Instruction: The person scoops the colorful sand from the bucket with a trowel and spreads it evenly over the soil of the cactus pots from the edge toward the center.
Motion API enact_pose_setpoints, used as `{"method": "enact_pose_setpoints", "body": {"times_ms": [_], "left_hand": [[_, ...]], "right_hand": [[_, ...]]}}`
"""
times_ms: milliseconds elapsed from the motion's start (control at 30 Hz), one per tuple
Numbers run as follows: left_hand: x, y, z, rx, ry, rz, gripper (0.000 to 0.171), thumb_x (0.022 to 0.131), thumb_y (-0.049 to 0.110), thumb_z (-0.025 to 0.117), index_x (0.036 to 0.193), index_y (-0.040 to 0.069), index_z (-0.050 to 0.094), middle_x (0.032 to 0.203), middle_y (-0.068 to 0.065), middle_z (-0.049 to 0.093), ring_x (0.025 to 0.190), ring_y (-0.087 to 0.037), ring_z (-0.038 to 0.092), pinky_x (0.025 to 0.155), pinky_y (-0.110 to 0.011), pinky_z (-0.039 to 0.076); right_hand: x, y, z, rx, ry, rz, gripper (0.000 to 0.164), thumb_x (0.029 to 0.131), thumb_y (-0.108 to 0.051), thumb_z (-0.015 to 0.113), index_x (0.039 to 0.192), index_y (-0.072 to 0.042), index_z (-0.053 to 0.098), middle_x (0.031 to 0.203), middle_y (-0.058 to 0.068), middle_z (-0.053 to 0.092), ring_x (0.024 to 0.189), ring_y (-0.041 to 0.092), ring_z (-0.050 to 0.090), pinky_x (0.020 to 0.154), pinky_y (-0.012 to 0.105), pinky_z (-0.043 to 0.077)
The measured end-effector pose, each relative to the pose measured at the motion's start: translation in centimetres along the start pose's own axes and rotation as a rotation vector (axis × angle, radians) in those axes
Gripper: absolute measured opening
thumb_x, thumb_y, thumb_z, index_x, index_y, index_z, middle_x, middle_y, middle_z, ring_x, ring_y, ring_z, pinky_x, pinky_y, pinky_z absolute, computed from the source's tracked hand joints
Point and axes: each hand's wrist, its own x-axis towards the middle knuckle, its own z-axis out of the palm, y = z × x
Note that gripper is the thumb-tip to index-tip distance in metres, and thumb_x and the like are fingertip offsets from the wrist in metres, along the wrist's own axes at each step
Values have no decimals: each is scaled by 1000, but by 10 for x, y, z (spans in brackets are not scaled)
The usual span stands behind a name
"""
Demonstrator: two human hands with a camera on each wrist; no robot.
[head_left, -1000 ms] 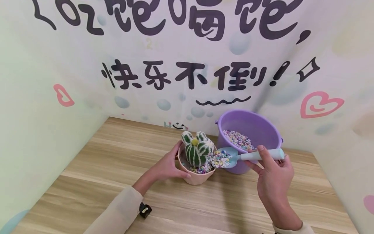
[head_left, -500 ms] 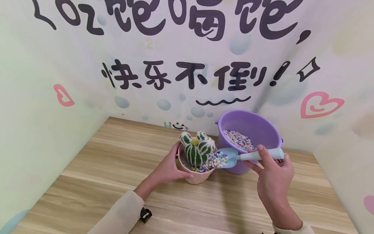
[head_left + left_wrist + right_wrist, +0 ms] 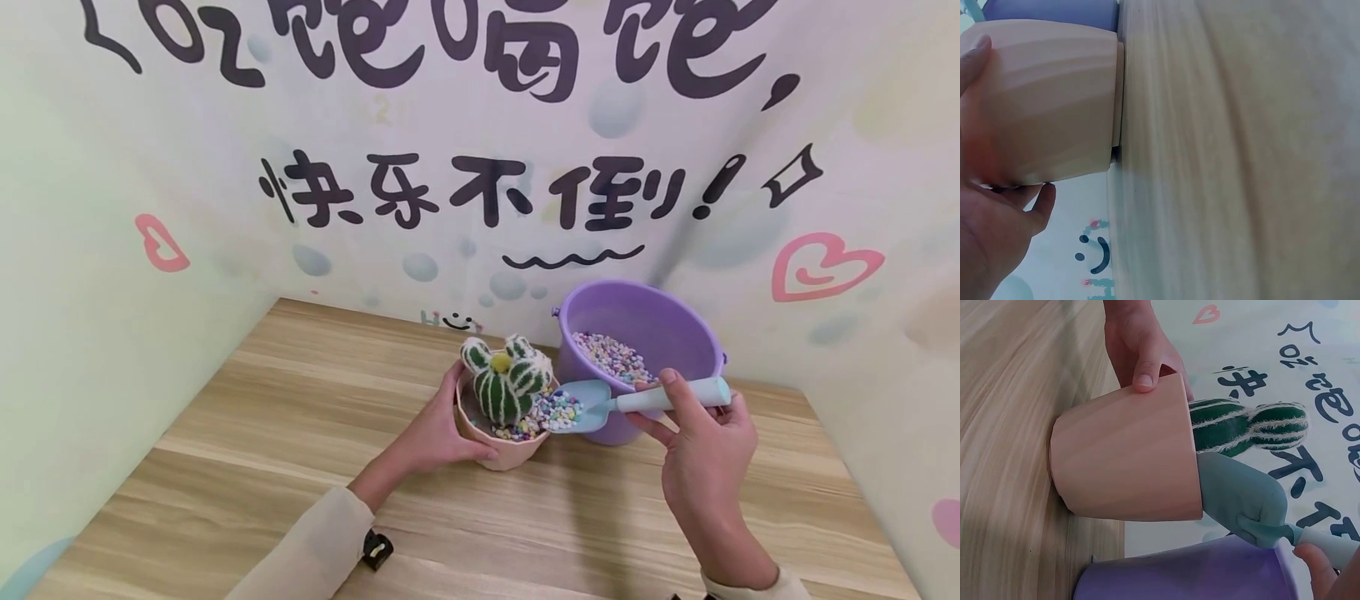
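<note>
A felt-like green cactus [image 3: 504, 396] with white stripes and a yellow tuft stands in a pale peach pot [image 3: 508, 456]. My left hand [image 3: 435, 433] grips the pot from the left, thumb on the near side and fingers on the far side. My right hand [image 3: 707, 462] holds a light blue trowel [image 3: 596, 404] by its handle, its tip at the pot's right rim. Colourful pebbles [image 3: 562, 410] lie on the blade's front and spread into the pot around the cactus base. In the right wrist view the trowel blade [image 3: 1244, 494] shows its underside, sloping to the pot's mouth.
Just right of the pot, a purple bucket [image 3: 648, 304] stands against the printed backdrop [image 3: 420, 125], partly behind the trowel. More coloured pebbles [image 3: 611, 357] lie inside it. Everything stands on a wood-grain table [image 3: 300, 400] enclosed by walls on both sides.
The pebbles have slid down the trowel toward the pot, baring more of the blade. The left hand's thumb has shifted slightly right along the pot; the right hand has hardly moved.
</note>
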Motion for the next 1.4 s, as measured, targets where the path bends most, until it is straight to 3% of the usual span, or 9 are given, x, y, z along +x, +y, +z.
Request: {"method": "enact_pose_setpoints", "body": {"times_ms": [200, 667, 867, 1100, 1400], "left_hand": [[-1, 1, 3, 76, 45, 4, 133, 59, 33, 94, 156, 20, 5, 157, -6, 27, 141, -24, 32, 115, -46, 27], [1, 8, 10, 173, 134, -37, 134, 56, 41, 94, 155, 13, 9, 154, -9, 33, 139, -26, 36, 114, -47, 31], [4, 11, 4, 145, 71, -55, 139, 56, 41, 94, 156, 13, 2, 158, -13, 24, 143, -28, 29, 116, -46, 25], [10, 10, -9, 33, -29, -8, 131, 61, 26, 94, 156, 19, 4, 157, -11, 25, 143, -27, 28, 117, -48, 23], [7, 9, -5, 54, 18, -31, 129, 59, 33, 94, 156, 19, 11, 155, -7, 32, 141, -24, 34, 116, -46, 27]], "right_hand": [[0, -2, 1, -25, -12, -1, 32, 82, -6, 77, 102, 2, 54, 85, 12, 70, 70, 23, 72, 58, 45, 58], [0, -2, 3, -44, -32, -1, 31, 83, -7, 76, 102, 3, 54, 84, 10, 71, 69, 22, 72, 57, 45, 58], [0, -4, 4, -23, -29, 11, 30, 82, -5, 77, 99, 2, 53, 87, 10, 70, 71, 22, 73, 58, 45, 58], [0, -5, 5, -47, -35, 3, 29, 82, -7, 77, 96, 1, 53, 87, 11, 70, 70, 22, 73, 57, 45, 57], [2, -9, 11, -77, -25, 3, 31, 79, -9, 80, 95, 2, 56, 86, 11, 68, 66, 23, 71, 53, 45, 57]]}}
